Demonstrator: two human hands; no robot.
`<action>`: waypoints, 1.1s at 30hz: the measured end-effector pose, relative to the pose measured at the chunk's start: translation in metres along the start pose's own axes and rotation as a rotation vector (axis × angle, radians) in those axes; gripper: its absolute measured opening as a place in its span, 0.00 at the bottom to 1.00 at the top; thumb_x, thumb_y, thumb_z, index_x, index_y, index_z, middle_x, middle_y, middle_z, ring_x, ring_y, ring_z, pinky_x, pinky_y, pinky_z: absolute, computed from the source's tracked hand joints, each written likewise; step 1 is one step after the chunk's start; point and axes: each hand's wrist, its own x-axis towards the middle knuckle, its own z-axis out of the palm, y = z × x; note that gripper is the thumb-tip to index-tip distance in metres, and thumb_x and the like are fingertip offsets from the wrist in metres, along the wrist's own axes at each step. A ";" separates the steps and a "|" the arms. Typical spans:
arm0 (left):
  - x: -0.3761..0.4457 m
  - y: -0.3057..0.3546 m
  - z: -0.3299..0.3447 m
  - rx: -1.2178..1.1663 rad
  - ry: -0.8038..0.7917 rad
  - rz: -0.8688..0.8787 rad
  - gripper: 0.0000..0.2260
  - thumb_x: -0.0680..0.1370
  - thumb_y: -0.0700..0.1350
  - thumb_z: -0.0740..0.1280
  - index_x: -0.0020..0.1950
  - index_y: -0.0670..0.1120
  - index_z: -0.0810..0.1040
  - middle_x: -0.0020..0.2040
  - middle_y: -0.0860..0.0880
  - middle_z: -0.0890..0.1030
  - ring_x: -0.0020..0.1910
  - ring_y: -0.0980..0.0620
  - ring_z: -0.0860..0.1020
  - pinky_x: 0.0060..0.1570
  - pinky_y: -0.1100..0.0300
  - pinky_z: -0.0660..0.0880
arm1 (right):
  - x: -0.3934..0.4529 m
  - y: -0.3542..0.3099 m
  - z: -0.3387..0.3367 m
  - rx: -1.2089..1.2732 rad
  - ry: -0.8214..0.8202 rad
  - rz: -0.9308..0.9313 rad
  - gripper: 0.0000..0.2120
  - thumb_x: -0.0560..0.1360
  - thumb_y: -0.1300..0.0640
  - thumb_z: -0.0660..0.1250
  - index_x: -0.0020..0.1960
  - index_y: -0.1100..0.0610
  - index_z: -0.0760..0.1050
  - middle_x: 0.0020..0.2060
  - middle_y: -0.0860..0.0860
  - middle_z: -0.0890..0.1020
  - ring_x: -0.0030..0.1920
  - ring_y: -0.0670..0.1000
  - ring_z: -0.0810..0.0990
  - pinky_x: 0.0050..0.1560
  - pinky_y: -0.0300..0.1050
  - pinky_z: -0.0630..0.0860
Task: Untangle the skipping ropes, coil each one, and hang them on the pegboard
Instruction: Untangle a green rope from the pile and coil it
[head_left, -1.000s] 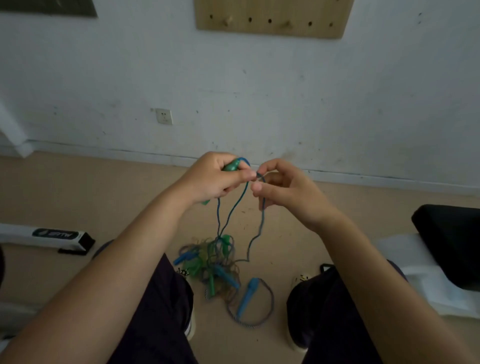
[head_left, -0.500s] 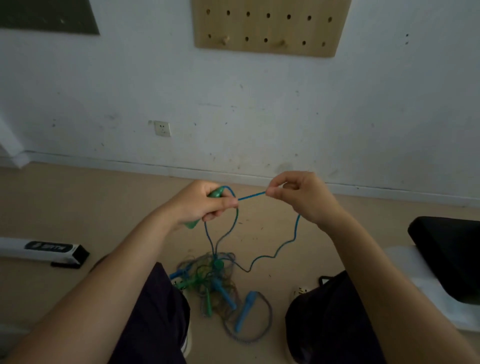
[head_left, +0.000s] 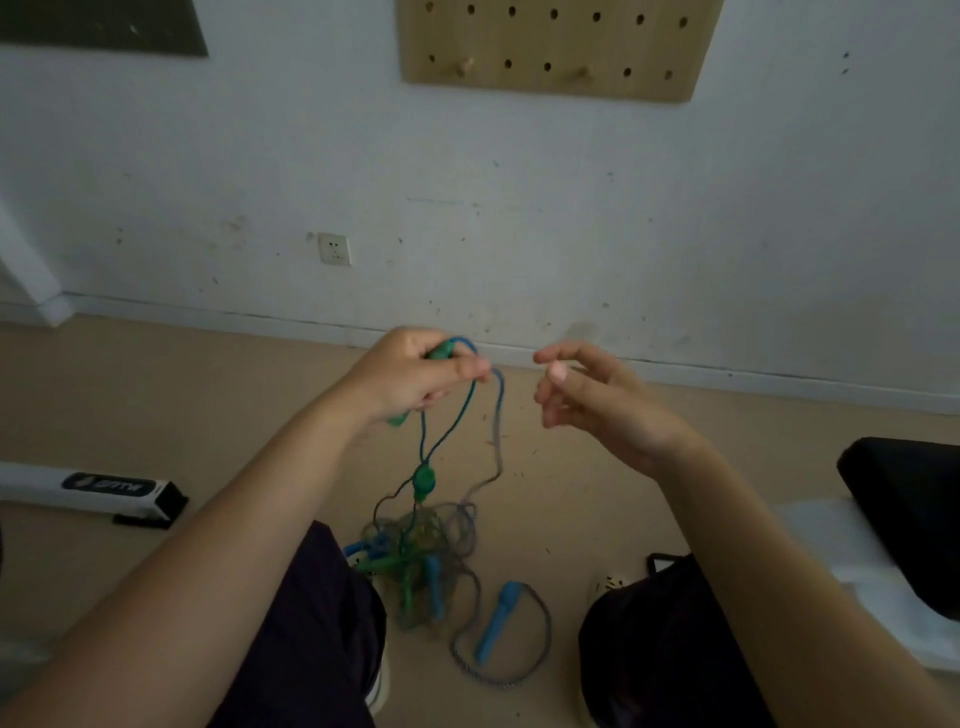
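My left hand (head_left: 415, 374) grips a green rope handle (head_left: 441, 353) together with loops of blue cord (head_left: 457, 421) that hang down from it. A second green handle (head_left: 424, 480) dangles on the cord below. The cord runs into a tangled pile of ropes (head_left: 415, 556) on the floor between my legs, with several blue and green handles in it. One blue handle (head_left: 496, 618) lies apart at the right of the pile. My right hand (head_left: 587, 395) hovers just right of the cord, fingers loosely spread, holding nothing. The wooden pegboard (head_left: 556, 47) hangs on the wall above.
A wall socket (head_left: 334, 249) sits low on the white wall. A white box (head_left: 93, 491) lies on the floor at the left. A black cushion (head_left: 909, 519) on a white surface is at the right. My knees frame the pile.
My right hand has let go of the blue cord it was pinching and opened. The released cord now hangs down from my left hand. The view has tilted up slightly.
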 end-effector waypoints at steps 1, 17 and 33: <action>0.006 0.017 0.001 -0.002 0.003 0.049 0.06 0.76 0.46 0.72 0.43 0.44 0.83 0.25 0.50 0.65 0.24 0.55 0.61 0.25 0.64 0.58 | 0.005 -0.010 0.006 -0.049 0.005 -0.056 0.21 0.64 0.43 0.77 0.51 0.53 0.78 0.41 0.51 0.81 0.41 0.50 0.79 0.45 0.44 0.78; 0.022 0.020 -0.010 0.070 -0.062 0.044 0.07 0.80 0.42 0.68 0.45 0.41 0.82 0.26 0.52 0.71 0.22 0.56 0.65 0.25 0.65 0.63 | 0.008 -0.049 -0.009 0.036 0.318 -0.179 0.11 0.82 0.59 0.61 0.42 0.60 0.76 0.21 0.45 0.60 0.22 0.44 0.55 0.25 0.34 0.52; 0.031 -0.069 0.018 0.007 -0.114 -0.101 0.11 0.78 0.46 0.70 0.48 0.38 0.82 0.31 0.46 0.79 0.30 0.49 0.77 0.35 0.58 0.76 | 0.028 0.040 0.016 -0.281 -0.054 0.199 0.10 0.78 0.56 0.68 0.53 0.63 0.78 0.28 0.49 0.74 0.27 0.47 0.68 0.28 0.40 0.65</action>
